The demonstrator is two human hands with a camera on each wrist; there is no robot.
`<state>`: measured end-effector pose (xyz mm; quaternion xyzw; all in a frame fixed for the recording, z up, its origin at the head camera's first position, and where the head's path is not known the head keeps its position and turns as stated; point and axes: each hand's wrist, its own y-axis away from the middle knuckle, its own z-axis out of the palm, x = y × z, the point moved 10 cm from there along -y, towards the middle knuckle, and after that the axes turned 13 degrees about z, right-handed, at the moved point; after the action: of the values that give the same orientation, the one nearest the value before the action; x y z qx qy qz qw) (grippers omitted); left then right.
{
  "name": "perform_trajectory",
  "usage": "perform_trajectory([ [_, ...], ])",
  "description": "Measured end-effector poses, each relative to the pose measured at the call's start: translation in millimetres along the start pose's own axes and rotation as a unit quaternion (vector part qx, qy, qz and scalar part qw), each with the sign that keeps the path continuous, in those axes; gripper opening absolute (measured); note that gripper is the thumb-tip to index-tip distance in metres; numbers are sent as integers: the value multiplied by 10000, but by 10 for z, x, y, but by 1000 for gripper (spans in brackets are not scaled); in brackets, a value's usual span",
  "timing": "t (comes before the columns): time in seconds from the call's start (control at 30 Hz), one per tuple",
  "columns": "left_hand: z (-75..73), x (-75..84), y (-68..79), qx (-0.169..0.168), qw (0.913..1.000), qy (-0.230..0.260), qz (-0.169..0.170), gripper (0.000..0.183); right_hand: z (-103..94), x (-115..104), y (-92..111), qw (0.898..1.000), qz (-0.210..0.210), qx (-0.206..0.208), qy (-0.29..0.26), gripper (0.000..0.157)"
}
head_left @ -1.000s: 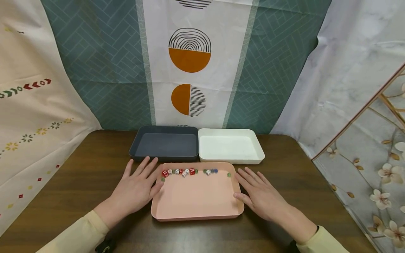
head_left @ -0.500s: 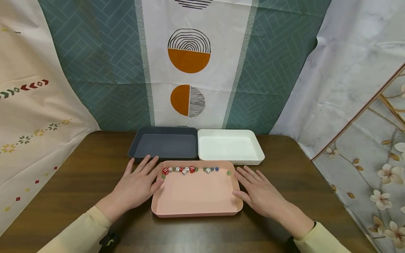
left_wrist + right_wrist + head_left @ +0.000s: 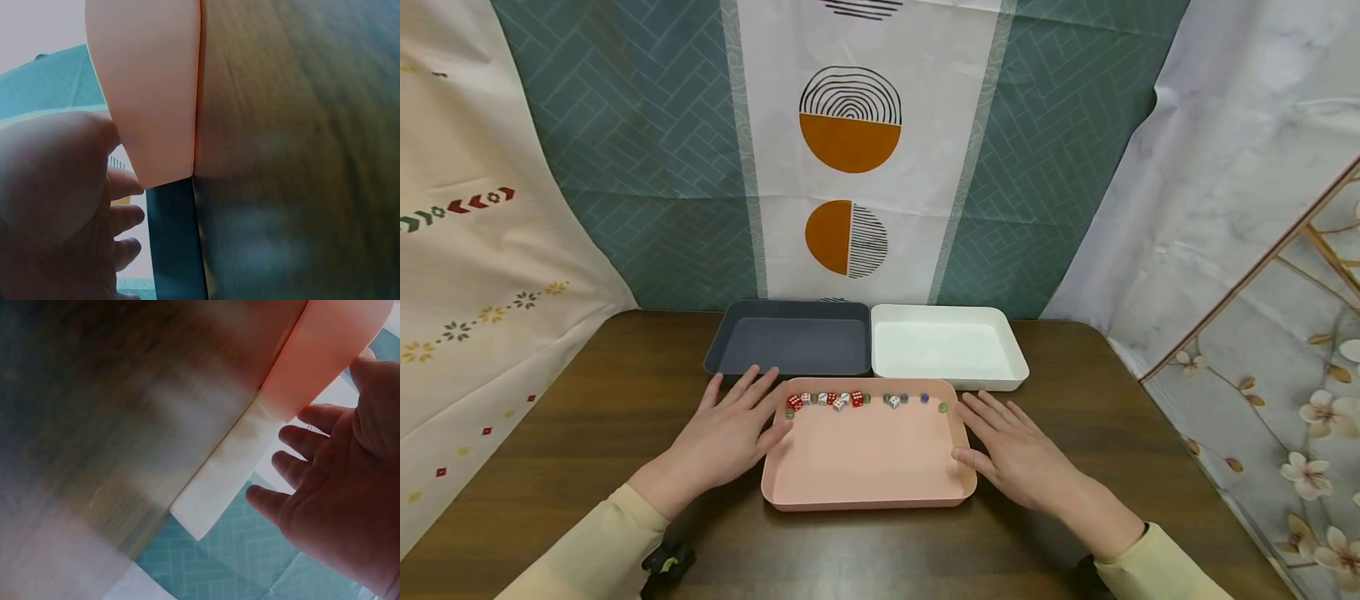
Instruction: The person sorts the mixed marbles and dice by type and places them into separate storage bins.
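A shallow pink tray (image 3: pixel 868 458) stands on the table between both hands. My left hand (image 3: pixel 718 442) is at its left side, fingers spread and thumb over the rim. At the right side, my right hand (image 3: pixel 1022 458) has its fingers extended beside the wall and its thumb over the rim. Along the tray's far wall lie several red dice (image 3: pixel 857 399) and white dice (image 3: pixel 894 402), among small green beads (image 3: pixel 942 407) and a blue bead (image 3: pixel 924 398). In the wrist views, the left fingers (image 3: pixel 127 217) and right fingers (image 3: pixel 303 442) are by the tray's outer walls.
A dark grey tray (image 3: pixel 797 337) and a white tray (image 3: pixel 947 342) stand side by side right behind the pink one. Brown wooden tabletop (image 3: pixel 625 383) surrounds them. Patterned cloths (image 3: pixel 685 167) hang at the back and sides.
The pink tray has shifted slightly away from me, toward the two rear trays. Inside it, a blue bead has rolled right. Both hands keep nearly the same pose.
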<state>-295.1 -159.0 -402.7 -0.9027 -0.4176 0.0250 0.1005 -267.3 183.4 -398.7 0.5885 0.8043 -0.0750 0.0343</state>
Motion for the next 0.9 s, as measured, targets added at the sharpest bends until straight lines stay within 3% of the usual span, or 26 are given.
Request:
perform_trajectory([
  [0.37, -12, 39, -44, 58, 9999, 74, 67, 63, -99, 0, -58, 9990, -227, 277, 249, 72],
  [0.63, 18, 2, -27, 20, 10000, 4, 40, 63, -66, -47, -177, 9994, -289, 156, -119, 77],
  [0.9, 19, 5, -3, 52, 10000, -3, 52, 63, 32, -47, -355, 9998, -191, -53, -94, 81],
])
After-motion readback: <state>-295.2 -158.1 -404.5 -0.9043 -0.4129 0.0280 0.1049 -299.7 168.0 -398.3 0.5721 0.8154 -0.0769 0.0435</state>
